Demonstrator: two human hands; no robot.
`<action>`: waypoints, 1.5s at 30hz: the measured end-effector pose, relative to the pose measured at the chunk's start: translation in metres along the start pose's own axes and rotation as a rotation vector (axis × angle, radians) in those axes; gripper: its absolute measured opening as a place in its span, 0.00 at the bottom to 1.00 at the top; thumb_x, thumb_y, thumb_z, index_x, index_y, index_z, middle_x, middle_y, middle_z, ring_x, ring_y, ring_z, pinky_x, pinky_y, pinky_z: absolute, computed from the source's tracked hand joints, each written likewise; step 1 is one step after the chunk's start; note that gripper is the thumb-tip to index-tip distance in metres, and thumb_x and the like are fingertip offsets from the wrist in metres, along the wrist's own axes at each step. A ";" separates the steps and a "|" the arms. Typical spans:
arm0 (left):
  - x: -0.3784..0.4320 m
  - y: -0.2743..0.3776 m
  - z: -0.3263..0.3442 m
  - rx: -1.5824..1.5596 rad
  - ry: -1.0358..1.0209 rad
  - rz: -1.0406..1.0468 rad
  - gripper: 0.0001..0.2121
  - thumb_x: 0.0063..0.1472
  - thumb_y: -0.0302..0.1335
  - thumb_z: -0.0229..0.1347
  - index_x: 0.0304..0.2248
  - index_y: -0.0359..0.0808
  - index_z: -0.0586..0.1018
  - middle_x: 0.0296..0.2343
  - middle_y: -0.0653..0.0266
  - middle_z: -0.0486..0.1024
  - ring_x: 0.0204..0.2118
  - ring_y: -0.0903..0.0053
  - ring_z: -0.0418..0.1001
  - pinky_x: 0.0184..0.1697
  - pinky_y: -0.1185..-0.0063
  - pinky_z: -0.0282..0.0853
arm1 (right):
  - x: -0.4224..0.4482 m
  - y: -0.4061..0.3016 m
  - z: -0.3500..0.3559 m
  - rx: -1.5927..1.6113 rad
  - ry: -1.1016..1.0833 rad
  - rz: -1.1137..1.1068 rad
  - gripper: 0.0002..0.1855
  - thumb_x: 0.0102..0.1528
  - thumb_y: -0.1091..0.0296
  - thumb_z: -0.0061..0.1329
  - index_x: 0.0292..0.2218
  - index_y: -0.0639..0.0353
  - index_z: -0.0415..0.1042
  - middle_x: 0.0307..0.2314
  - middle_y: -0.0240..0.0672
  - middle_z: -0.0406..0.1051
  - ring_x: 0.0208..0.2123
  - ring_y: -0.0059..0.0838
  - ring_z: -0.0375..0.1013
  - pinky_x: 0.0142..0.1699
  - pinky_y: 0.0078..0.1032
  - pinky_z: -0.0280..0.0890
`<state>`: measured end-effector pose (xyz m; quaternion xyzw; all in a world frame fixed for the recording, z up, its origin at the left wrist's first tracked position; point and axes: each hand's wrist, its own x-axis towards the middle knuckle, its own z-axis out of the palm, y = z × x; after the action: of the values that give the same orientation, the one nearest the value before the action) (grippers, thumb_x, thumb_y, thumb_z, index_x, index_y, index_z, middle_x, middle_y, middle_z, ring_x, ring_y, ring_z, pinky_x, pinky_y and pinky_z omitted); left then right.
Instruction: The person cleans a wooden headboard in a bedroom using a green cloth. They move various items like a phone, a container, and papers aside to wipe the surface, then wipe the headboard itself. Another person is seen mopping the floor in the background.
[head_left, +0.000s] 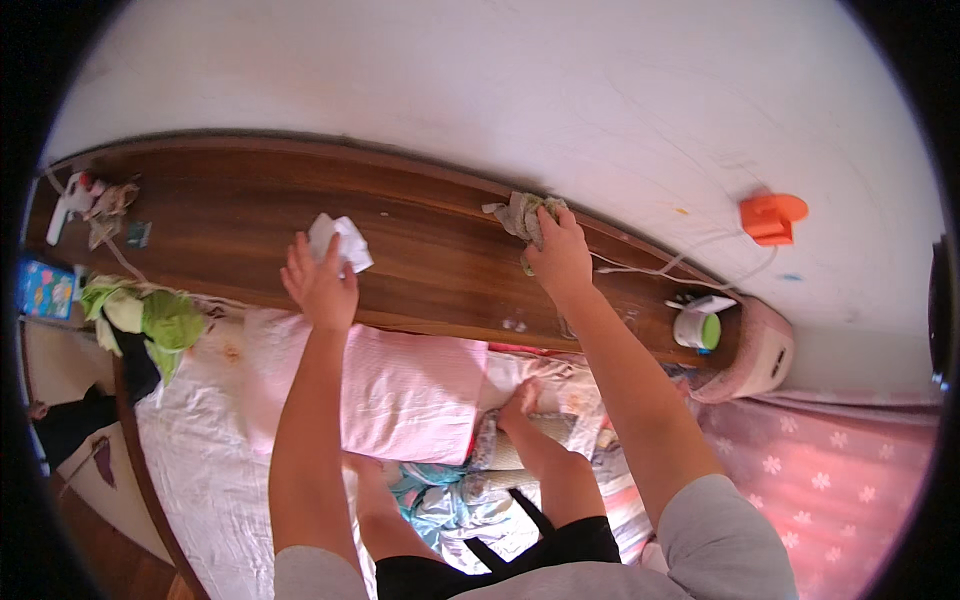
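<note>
My right hand (559, 255) grips a crumpled greyish cloth (521, 216) against the dark wooden headboard shelf (427, 255), near its wall-side edge. A bit of green shows under that hand. Farther left, my left hand (322, 281) is over the same shelf, with its fingers spread. Folded white paper (352, 244) lies under its forefinger and beside its thumb. Whether the fingers pinch the paper or only touch it is hidden.
A white cable (675, 262) runs to an orange holder (766, 217) on the wall. At the shelf's right end lies a white tub with a green lid (697, 328). Small items and a green cloth (161, 319) are at left. Below is a bed with a pink mat (412, 390).
</note>
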<state>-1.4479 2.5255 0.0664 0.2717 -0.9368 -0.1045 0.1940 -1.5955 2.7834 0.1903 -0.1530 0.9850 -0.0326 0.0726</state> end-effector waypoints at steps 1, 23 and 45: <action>0.004 -0.010 0.000 0.038 -0.093 -0.016 0.20 0.52 0.32 0.54 0.46 0.50 0.71 0.52 0.55 0.57 0.55 0.61 0.54 0.54 0.54 0.48 | 0.004 -0.020 -0.001 -0.002 0.007 -0.029 0.30 0.46 0.67 0.51 0.51 0.55 0.61 0.52 0.40 0.56 0.50 0.43 0.60 0.49 0.35 0.64; 0.094 -0.256 -0.011 -0.127 0.307 -0.349 0.21 0.47 0.17 0.49 0.44 0.35 0.67 0.42 0.54 0.66 0.45 0.57 0.64 0.49 0.66 0.58 | 0.071 -0.384 0.026 0.112 0.007 -0.426 0.26 0.46 0.72 0.49 0.49 0.62 0.63 0.44 0.45 0.60 0.45 0.45 0.64 0.47 0.35 0.65; 0.101 -0.248 -0.010 -0.085 0.178 -0.309 0.18 0.52 0.18 0.46 0.45 0.33 0.66 0.43 0.52 0.67 0.46 0.56 0.64 0.48 0.67 0.59 | -0.020 -0.008 0.137 0.511 0.515 0.294 0.22 0.48 0.72 0.46 0.46 0.62 0.65 0.44 0.45 0.65 0.50 0.42 0.61 0.55 0.34 0.54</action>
<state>-1.4061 2.2633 0.0321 0.4123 -0.8578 -0.1481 0.2688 -1.5530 2.7759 0.0589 0.0258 0.9426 -0.3033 -0.1373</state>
